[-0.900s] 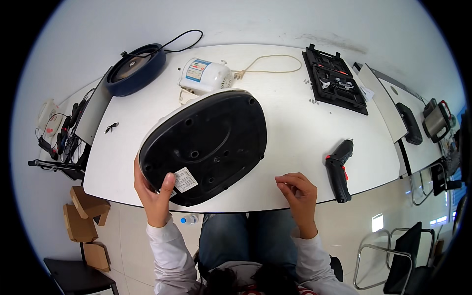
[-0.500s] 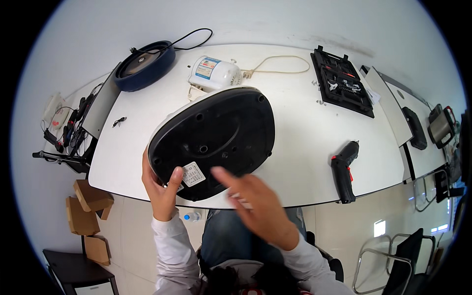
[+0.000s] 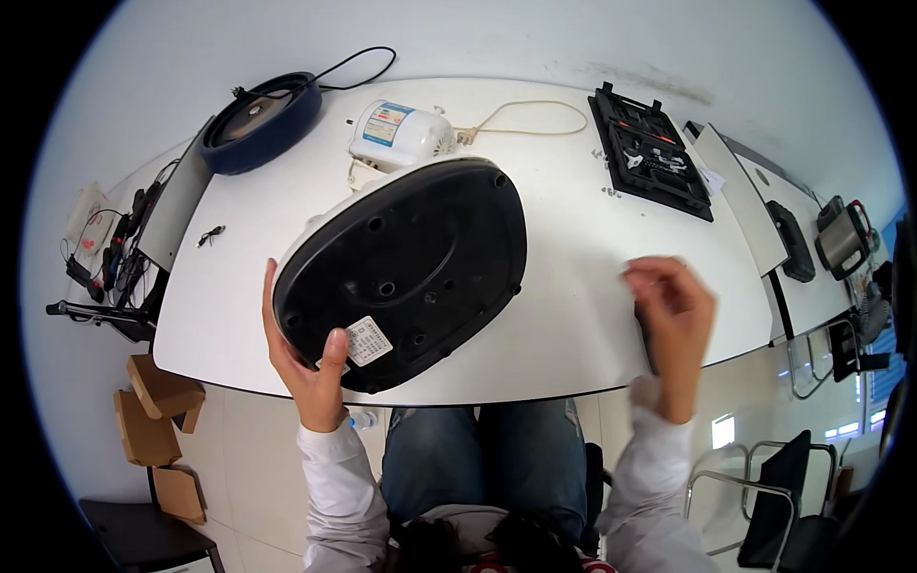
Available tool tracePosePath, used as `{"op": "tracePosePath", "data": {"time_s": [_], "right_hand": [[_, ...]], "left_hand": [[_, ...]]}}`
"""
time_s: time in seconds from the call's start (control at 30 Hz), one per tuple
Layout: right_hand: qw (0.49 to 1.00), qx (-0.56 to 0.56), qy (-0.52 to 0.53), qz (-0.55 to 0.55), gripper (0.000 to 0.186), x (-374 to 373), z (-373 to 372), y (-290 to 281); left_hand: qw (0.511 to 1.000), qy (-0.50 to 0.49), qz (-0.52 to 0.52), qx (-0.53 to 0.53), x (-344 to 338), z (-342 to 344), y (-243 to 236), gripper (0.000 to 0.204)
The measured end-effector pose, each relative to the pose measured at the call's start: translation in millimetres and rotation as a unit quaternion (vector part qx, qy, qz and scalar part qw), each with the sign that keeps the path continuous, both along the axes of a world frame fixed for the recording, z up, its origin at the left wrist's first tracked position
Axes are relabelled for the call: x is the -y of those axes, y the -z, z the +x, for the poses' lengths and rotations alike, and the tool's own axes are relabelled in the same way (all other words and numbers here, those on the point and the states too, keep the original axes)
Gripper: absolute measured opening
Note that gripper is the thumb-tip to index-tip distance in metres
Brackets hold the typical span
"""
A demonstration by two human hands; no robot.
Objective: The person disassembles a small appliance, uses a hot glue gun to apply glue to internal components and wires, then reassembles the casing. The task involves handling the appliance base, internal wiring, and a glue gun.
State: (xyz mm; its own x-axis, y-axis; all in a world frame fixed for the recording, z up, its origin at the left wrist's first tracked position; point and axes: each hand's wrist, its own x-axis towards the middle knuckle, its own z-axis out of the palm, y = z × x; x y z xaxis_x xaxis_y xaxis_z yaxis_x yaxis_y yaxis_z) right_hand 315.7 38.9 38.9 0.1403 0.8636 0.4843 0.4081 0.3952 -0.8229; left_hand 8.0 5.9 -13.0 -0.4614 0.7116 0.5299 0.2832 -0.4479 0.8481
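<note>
My left hand (image 3: 310, 368) grips the lower left edge of an appliance base (image 3: 411, 277), thumb on its underside and fingers behind. The base stands tilted up on the table, its black underside with screw holes and a white label facing me and its white shell behind. Out to the right, my right hand (image 3: 673, 320) is over the spot of a black electric screwdriver (image 3: 645, 342), which it mostly hides. Motion blurs its curled fingers, so I cannot tell whether they touch the tool.
Behind the base lies a white motor unit (image 3: 406, 131) with a beige cord. A dark blue round part (image 3: 287, 138) with a black cord sits back left, an open black tool case (image 3: 650, 158) back right with small screws beside it. Cardboard boxes (image 3: 148, 425) are on the floor.
My right hand has moved away from the base's underside, rightward to the electric screwdriver. My left hand still holds the base. The whole view has shifted slightly.
</note>
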Motion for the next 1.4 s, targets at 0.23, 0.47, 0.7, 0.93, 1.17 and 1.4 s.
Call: {"op": "tracePosePath", "data": {"time_s": [0.23,0.47,0.7,0.93,1.17,1.4], "right_hand": [[0.963,0.263,0.045,0.033,0.011,-134.5,90.7,-22.9],[0.799,0.583,0.128,-0.075,0.043,-225.8,104.8,62.5],[0.769,0.609,0.135,-0.143,0.052,-227.4,81.9,47.8],[0.766,0.594,0.14,-0.203,0.053,-268.5,93.2,44.5],[0.811,0.555,0.033,-0.181,0.054,-295.0,119.8,54.2],[0.806,0.52,0.0,-0.283,0.064,-300.2,106.0,31.1]], "left_hand": [[1.0,-0.005,0.009,-0.003,-5.2,3.9,7.1,0.094],[0.999,-0.036,-0.003,0.037,-7.4,-4.1,32.0,0.101],[0.997,-0.058,-0.022,0.043,-3.2,-6.4,37.8,0.106],[0.995,-0.08,-0.035,0.047,-3.2,-5.6,39.8,0.112],[0.996,-0.06,-0.023,0.064,-3.8,-5.3,41.2,0.098],[0.996,-0.05,-0.024,0.074,-3.0,-7.6,43.8,0.097]]}}
